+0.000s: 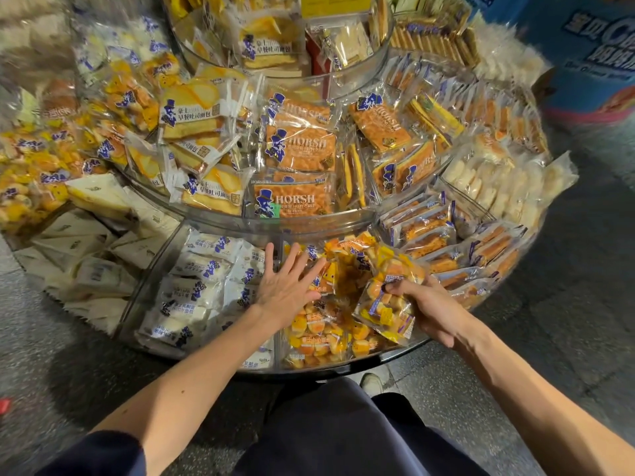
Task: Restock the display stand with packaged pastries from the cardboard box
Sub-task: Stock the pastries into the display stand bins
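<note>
On the lowest tier of the round clear-plastic display stand (395, 356), listed left to right:

- White triangular wrapped wedges (86, 249), stacked in the far-left bay.
- White pillow packets with blue print (199, 286), filling the next bay.
- Left hand (285, 286): fingers straight and spread, laid flat over the line between the white packets and the heap of clear bun packets (319, 331). It holds nothing.
- One clear film packet of small golden buns (385, 312), tilted over the right side of the bun bay. The right hand (429, 310) grips it, thumb over its upper part and fingers curled behind.
- Handling, as judged: light, soft and easily crushed, with slippery film. Best held by a sealed edge or cradled, not squeezed.
- Slim clear packets of brown bars (481, 255), in the right bay.
- Room: the bun bay looks nearly full. A dark hollow between the two hands is the likeliest gap. The front wall is low, so a packet set high could slide over it.
- Cardboard box: not in view.
</note>
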